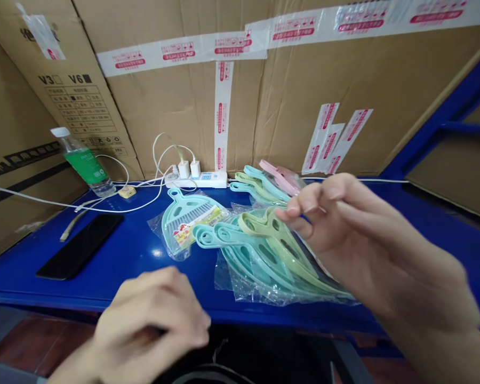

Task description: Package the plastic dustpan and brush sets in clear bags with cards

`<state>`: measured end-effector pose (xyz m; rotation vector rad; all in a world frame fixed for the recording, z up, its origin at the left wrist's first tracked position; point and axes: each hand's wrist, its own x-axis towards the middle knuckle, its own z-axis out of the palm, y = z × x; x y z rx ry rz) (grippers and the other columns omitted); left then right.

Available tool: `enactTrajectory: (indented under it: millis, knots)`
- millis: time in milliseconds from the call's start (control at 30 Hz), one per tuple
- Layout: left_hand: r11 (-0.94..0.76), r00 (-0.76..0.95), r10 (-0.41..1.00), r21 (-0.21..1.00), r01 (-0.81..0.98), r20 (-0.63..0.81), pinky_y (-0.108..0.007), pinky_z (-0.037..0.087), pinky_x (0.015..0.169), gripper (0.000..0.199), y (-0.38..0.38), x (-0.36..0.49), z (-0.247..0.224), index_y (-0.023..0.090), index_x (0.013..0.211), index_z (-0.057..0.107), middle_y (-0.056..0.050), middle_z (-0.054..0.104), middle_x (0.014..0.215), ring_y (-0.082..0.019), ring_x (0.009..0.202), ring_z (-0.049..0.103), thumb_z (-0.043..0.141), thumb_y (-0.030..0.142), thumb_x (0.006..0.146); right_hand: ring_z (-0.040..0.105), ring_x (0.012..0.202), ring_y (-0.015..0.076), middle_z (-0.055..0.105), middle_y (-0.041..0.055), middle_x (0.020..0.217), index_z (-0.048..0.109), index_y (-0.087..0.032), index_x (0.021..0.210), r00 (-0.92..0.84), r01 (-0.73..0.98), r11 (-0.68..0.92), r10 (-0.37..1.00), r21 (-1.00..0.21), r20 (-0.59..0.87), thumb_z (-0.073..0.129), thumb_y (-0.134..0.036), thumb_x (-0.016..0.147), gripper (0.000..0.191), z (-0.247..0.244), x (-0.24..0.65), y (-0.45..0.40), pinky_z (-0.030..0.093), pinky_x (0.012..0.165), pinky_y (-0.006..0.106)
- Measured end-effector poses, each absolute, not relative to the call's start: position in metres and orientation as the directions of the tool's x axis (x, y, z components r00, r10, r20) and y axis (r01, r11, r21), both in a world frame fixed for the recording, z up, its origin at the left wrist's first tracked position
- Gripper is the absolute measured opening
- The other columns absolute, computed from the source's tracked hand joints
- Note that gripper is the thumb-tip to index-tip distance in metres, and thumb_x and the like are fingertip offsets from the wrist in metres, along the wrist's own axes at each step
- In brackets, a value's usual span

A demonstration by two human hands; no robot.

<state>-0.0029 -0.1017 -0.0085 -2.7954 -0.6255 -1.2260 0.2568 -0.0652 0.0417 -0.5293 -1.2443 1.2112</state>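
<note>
My left hand (156,320) is above the table's front edge, its fingers curled in and pressed together. The fingertips point away from view, so whatever they hold, if anything, is hidden. At the right, my right hand (368,240) is raised with fingers half bent and apart, nothing visible in it. Its fingertips overlap the handle end of a pale green dustpan (286,242) in clear wrap. Several turquoise dustpans (252,256) lie beneath and beside that one. Left of this pile rests a wrapped turquoise dustpan with a grey-bristled brush (188,213) and a colourful label (198,224).
Behind the pile lie more dustpans, including a pink one (282,176). A power strip (208,180) with chargers and white cables runs along the cardboard wall (176,106). On the blue table (140,250), a water bottle (86,165) leans near a black phone (80,245).
</note>
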Motion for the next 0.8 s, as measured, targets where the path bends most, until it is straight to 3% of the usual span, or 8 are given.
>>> enactTrajectory:
  millis: [33,100,233,367,500,800]
  knots:
    - [-0.907,0.562,0.409,0.251,0.339,0.719,-0.022,0.055,0.058,0.013,-0.089,0.000,-0.001,0.019,0.093,0.059,-0.001,0.067,0.073,-0.011,0.063,0.063,0.048,0.019,0.101,0.061,0.087,0.0157,0.055,-0.0009,0.080,0.063,-0.030,0.075,-0.185,-0.410,0.290,0.902,-0.865,0.391,0.079,-0.036,0.078,0.017,0.041,0.253,-0.062,0.055,0.089,0.035]
    - [-0.908,0.596,0.413,0.258,0.331,0.689,-0.019,0.051,0.054,0.010,-0.066,0.003,0.013,0.020,0.091,0.058,0.002,0.066,0.069,-0.009,0.058,0.061,0.052,0.019,0.099,0.062,0.086,0.0136,0.056,-0.0028,0.078,0.062,-0.029,0.075,-0.258,-0.430,0.229,0.896,-0.873,0.362,0.080,-0.032,0.077,0.019,0.038,0.248,-0.057,0.055,0.090,0.032]
    - [-0.915,0.755,0.297,-0.053,0.401,0.585,-0.020,0.046,0.052,0.018,-0.031,0.006,0.020,0.019,0.093,0.058,0.002,0.067,0.069,-0.008,0.054,0.060,0.043,0.020,0.103,0.062,0.081,0.0103,0.054,-0.0050,0.076,0.058,-0.029,0.077,-0.339,-0.463,0.180,0.869,-0.868,0.361,0.080,-0.021,0.078,0.023,0.033,0.241,-0.055,0.055,0.083,0.026]
    - [-0.862,0.780,0.178,-0.287,0.417,0.600,-0.023,0.042,0.048,0.017,-0.021,0.004,0.005,0.018,0.097,0.056,0.004,0.063,0.062,-0.009,0.047,0.055,0.040,0.019,0.102,0.056,0.071,0.0091,0.051,-0.0060,0.072,0.054,-0.027,0.075,-0.348,-0.465,0.174,0.866,-0.868,0.360,0.082,-0.019,0.075,0.029,0.031,0.233,-0.055,0.052,0.067,0.022]
    - [-0.833,0.764,0.089,-0.373,0.409,0.640,-0.023,0.044,0.050,0.014,-0.023,0.000,-0.005,0.016,0.104,0.056,0.004,0.064,0.062,-0.009,0.048,0.056,0.043,0.013,0.097,0.052,0.066,0.0100,0.048,-0.0060,0.070,0.052,-0.027,0.074,-0.350,-0.435,0.197,0.862,-0.879,0.367,0.083,-0.021,0.072,0.032,0.030,0.227,-0.053,0.048,0.058,0.021]
    - [-0.799,0.784,-0.020,-0.481,0.360,0.620,-0.023,0.041,0.048,0.016,-0.022,0.004,-0.005,0.013,0.097,0.058,0.006,0.056,0.055,-0.009,0.047,0.052,0.043,0.008,0.096,0.047,0.061,0.0085,0.042,-0.0056,0.067,0.046,-0.025,0.071,-0.376,-0.415,0.219,0.842,-0.883,0.386,0.082,-0.025,0.074,0.036,0.030,0.219,-0.062,0.045,0.051,0.017]
